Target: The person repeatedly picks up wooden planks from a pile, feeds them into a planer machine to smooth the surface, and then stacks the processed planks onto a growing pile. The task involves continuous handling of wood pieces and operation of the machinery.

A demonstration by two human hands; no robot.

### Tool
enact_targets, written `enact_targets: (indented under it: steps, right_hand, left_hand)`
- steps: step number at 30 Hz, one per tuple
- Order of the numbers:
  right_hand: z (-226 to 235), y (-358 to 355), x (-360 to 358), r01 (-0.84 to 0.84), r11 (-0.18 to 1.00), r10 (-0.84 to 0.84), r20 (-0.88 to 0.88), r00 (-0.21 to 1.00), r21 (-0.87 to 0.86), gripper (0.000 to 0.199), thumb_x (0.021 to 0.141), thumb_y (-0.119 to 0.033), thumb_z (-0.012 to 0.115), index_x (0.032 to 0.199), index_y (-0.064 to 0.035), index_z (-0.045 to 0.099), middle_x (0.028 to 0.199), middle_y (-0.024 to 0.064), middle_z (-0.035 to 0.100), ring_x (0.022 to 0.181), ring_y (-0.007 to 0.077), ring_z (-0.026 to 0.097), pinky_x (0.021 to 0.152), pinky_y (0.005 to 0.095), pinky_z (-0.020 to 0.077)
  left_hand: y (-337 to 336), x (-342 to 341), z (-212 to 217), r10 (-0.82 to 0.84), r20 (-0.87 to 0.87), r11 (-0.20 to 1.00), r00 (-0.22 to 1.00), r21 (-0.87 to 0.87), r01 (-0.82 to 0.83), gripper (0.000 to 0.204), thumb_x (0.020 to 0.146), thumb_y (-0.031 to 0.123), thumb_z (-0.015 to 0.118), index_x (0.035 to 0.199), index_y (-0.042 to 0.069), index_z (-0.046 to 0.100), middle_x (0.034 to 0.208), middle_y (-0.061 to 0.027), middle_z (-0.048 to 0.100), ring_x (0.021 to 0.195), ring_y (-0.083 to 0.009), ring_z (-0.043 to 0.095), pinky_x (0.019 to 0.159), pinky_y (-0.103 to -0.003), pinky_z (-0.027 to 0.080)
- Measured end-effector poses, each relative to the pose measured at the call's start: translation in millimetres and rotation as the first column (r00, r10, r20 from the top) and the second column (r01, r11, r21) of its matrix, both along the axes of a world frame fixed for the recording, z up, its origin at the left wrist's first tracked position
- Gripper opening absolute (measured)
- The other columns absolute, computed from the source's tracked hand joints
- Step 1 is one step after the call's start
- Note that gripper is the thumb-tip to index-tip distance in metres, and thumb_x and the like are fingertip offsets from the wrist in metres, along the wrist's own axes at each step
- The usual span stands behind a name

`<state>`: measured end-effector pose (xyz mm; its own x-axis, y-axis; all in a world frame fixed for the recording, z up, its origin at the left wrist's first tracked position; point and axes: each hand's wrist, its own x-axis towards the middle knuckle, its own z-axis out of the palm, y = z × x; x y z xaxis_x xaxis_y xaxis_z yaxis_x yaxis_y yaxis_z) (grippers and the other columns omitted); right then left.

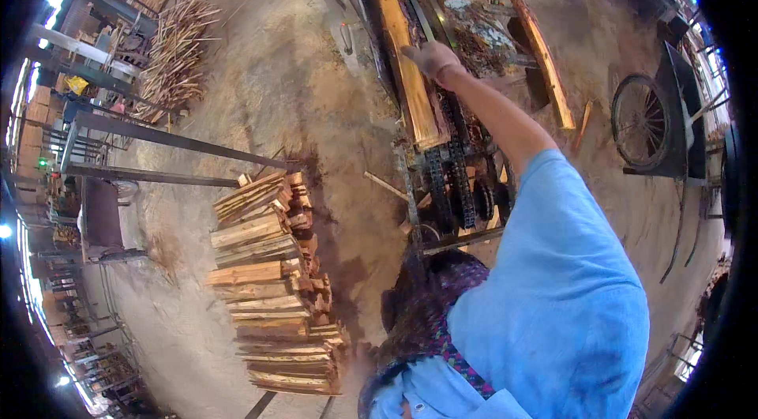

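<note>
A long wooden plank (404, 63) with a rough bark edge lies lengthwise on a machine bed with dark drive chains (459, 178). My right arm, in a short light-blue sleeve, reaches forward over the machine. At the plank's right edge, my right hand (436, 61) seems to wear a pale glove; one digit stretches over the top face and the hand is closed against the edge. Its other fingers are partly hidden. Of my left side only a blue sleeve shows at the bottom edge; the left hand is out of sight.
Left of the machine stands a stack of cut boards (260, 285), with metal bars (181, 139) beyond it. A bark-edged slab (541, 48) leans right of the machine, near a wheeled cart (643, 123). Thin sticks (180, 56) lie heaped at the far left.
</note>
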<state>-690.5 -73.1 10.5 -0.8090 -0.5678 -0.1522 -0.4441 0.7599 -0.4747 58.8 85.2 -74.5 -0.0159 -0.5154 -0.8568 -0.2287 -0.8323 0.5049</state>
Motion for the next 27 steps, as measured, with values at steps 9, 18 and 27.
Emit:
enact_targets:
  steps: [9, 18, 27]
  right_hand:
    - [1, -9, -2, 0.251, 0.960, -0.241, 0.086, 0.967, -0.124, 0.073, 0.094, -0.064, 0.066, 0.109, 0.0070, 0.077, 0.112, 0.0337, 0.074, 0.110, 0.0459, 0.073, 0.096, 0.0515, 0.0548]
    - [-36, 2, 4, 0.117, 0.960, -0.121, -0.001, 0.993, -0.256, 0.043, 0.100, -0.048, 0.072, 0.115, -0.0083, 0.078, 0.104, 0.0210, 0.078, 0.095, 0.0396, 0.074, 0.082, 0.0478, 0.0565]
    - [-52, 49, -18, -0.100, 0.995, 0.098, 0.091, 0.991, 0.014, 0.055, 0.113, -0.041, 0.051, 0.155, -0.0055, 0.058, 0.154, 0.0160, 0.063, 0.137, 0.0278, 0.062, 0.112, 0.0380, 0.0469]
  left_hand:
    - [-13, -29, -21, -0.121, -0.019, 0.992, 0.992, 0.016, 0.122, 0.058, 0.102, 0.026, 0.069, 0.153, 0.002, 0.053, 0.117, -0.0094, 0.065, 0.100, -0.0194, 0.064, 0.082, -0.034, 0.054]
    - [-40, -49, -14, -0.073, -0.116, 0.982, 0.991, -0.183, 0.051, 0.058, 0.106, 0.030, 0.067, 0.154, 0.003, 0.052, 0.104, -0.0032, 0.066, 0.086, -0.0120, 0.062, 0.073, -0.028, 0.051]
    - [33, 16, -58, 0.105, 0.186, 0.990, 0.977, -0.114, -0.085, 0.075, 0.103, 0.037, 0.068, 0.162, -0.001, 0.043, 0.121, -0.0123, 0.071, 0.103, -0.0208, 0.070, 0.085, -0.036, 0.057]
